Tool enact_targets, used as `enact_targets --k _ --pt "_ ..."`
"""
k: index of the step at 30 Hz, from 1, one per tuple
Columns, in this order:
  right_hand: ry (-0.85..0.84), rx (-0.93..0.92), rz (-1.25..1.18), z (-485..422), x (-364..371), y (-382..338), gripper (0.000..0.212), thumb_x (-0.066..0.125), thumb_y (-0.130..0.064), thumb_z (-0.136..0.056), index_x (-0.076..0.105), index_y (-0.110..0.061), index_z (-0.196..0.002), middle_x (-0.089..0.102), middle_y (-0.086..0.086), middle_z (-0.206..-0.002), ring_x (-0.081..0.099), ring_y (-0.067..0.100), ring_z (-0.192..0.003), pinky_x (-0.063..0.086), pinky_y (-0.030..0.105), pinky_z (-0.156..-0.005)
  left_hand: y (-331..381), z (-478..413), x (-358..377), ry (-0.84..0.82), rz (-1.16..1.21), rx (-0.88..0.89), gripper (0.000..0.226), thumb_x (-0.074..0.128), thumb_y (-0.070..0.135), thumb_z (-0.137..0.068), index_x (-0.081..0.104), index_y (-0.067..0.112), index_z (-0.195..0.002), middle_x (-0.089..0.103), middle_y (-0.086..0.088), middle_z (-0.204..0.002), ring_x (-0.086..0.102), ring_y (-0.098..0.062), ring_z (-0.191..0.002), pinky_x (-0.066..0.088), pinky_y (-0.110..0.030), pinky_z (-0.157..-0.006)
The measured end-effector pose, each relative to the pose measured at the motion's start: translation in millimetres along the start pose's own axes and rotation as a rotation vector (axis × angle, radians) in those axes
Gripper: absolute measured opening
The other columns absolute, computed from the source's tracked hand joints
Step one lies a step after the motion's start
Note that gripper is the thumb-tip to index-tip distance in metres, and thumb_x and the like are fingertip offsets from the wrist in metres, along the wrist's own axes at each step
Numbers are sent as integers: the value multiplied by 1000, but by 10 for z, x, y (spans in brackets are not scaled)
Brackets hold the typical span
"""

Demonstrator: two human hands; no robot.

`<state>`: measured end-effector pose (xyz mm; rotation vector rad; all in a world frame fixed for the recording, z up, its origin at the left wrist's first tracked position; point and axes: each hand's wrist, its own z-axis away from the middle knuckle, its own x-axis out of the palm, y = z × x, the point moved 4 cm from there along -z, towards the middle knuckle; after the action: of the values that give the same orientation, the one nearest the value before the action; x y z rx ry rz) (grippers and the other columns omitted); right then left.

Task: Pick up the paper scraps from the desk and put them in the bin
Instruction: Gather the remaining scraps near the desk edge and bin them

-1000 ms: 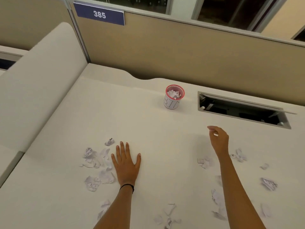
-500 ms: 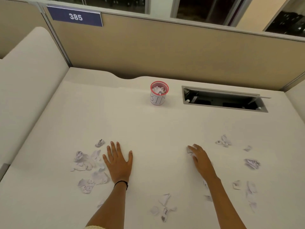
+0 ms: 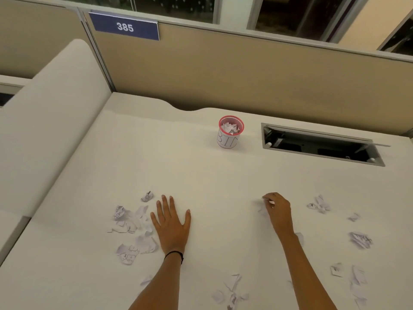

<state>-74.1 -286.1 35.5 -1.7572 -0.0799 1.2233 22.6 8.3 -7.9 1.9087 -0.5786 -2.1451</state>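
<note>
A small white bin [image 3: 230, 133] with a red rim, marked BIN, stands at the back of the desk with scraps inside. My left hand [image 3: 171, 224] rests flat on the desk, fingers spread, beside a cluster of paper scraps [image 3: 131, 227] on its left. My right hand [image 3: 278, 211] has its fingers curled down, pinching a white paper scrap [image 3: 262, 208] at the desk surface. More scraps lie to the right [image 3: 318, 204], at the far right [image 3: 359, 239] and near the front edge [image 3: 232, 291].
An open cable hatch [image 3: 321, 145] is sunk into the desk right of the bin. A tan partition [image 3: 245, 74] with a blue 385 sign [image 3: 125, 26] closes the back. A raised white divider [image 3: 49, 121] borders the left.
My right hand came back from near the bin, dropped to the desk and closed its fingers on a scrap. The left hand stayed flat in place.
</note>
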Motion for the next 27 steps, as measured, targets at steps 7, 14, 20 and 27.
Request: enact_targets --k 7,14,20,27 --pt "181 20 -299 -988 6 -639 18 66 -9 -83 69 0 -99 69 11 -93 63 18 -83 51 12 -77 -7 -7 7 8 -6 -7 86 -2 65 -89 29 9 -146 23 -10 -155 18 -28 -143 12 -52 -116" --pt "136 -42 -249 -1761 288 -1243 19 65 -4 -83 69 4 -100 70 21 -99 65 30 -91 47 18 -77 -33 -32 34 1 -19 -16 82 2 63 -90 29 10 -146 21 -9 -155 17 -27 -144 13 -52 -116" --pt "-8 -77 -95 -1923 416 -1338 28 51 6 -87 64 2 -111 63 21 -118 59 32 -110 44 25 -92 -25 -29 29 8 -10 -20 81 4 64 -90 28 11 -147 20 -8 -156 16 -25 -144 9 -49 -116" --pt "-35 -76 -65 -1421 105 -865 30 43 11 -89 66 1 -106 66 19 -113 61 30 -107 45 27 -96 -24 -15 30 -2 -25 -25 82 4 64 -89 27 10 -147 20 -9 -156 16 -26 -144 10 -51 -117"
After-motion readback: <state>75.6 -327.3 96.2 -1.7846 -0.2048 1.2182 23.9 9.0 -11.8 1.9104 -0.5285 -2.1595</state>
